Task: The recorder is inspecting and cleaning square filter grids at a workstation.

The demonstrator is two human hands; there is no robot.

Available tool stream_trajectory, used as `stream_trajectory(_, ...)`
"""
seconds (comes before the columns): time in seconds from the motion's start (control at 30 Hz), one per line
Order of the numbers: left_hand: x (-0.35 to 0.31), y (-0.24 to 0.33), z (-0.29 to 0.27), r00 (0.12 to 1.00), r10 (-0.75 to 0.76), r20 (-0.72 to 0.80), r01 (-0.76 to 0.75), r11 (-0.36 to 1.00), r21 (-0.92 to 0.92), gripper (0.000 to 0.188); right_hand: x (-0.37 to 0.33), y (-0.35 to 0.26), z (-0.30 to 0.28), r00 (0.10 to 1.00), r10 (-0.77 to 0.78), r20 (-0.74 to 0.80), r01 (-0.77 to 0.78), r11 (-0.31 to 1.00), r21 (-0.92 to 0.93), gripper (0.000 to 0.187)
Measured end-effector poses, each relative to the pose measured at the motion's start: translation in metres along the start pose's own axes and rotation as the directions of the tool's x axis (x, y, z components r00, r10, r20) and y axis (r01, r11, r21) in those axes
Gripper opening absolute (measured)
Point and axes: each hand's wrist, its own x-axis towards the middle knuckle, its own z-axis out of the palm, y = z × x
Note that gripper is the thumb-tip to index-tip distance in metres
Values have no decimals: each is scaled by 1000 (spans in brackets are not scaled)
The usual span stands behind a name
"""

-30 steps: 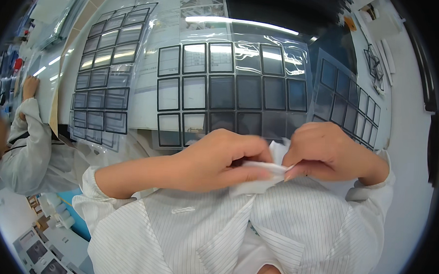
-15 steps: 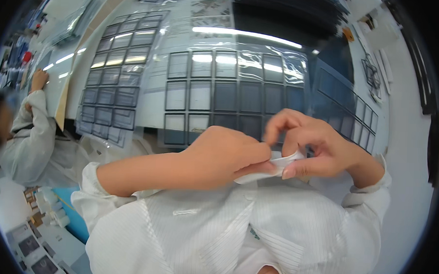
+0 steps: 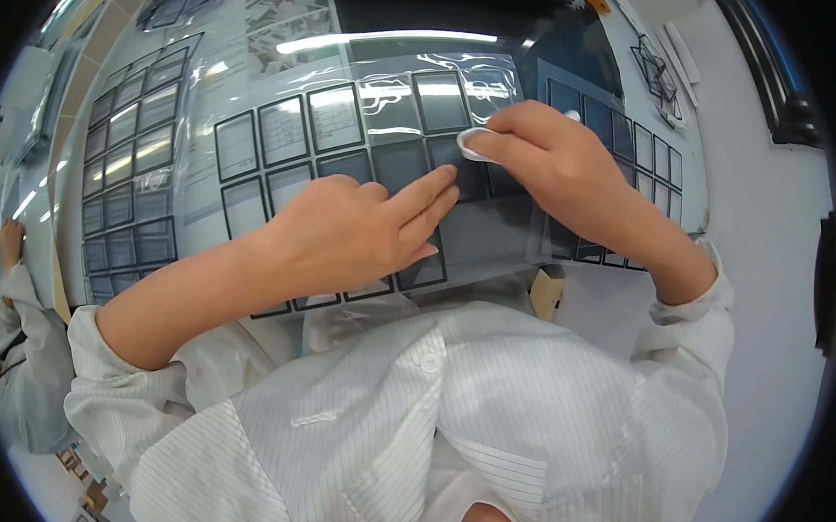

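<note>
My right hand (image 3: 571,170) pinches a folded white cloth (image 3: 476,145) between thumb and fingers. The cloth is at the clear film sheet (image 3: 522,230) in front of me, beside the black-rimmed rectangular frames (image 3: 441,102) laid out on it in rows. Over the nearer rows of the same sheet, my left hand (image 3: 364,226) holds nothing. Its index and middle fingers stretch toward the right and appear to rest on the sheet. The palm and forearm hide several of the frames.
On the left lies another sheet of dark frames (image 3: 128,164), and on the right a third (image 3: 660,169). A black panel (image 3: 420,9) covers the far side. Thin loose black frames (image 3: 655,75) lie at the far right. A co-worker's sleeve (image 3: 36,366) shows at the left.
Both hands held the white cloth close to my chest before. They have moved forward over the sheet and apart; my left hand has let go, and the cloth stays in my right.
</note>
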Motion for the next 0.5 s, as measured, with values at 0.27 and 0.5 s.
stream_trajectory(0.27,-2,-6,14,998,-36,-42,28,986,-164,37,18,10,34,984,-176,-31,167,968,-189,40)
stream_trajectory(0.5,-1,-7,20,991,-56,-119,36,986,-161,30,21,3,39,973,-231,-22,211,920,-330,35)
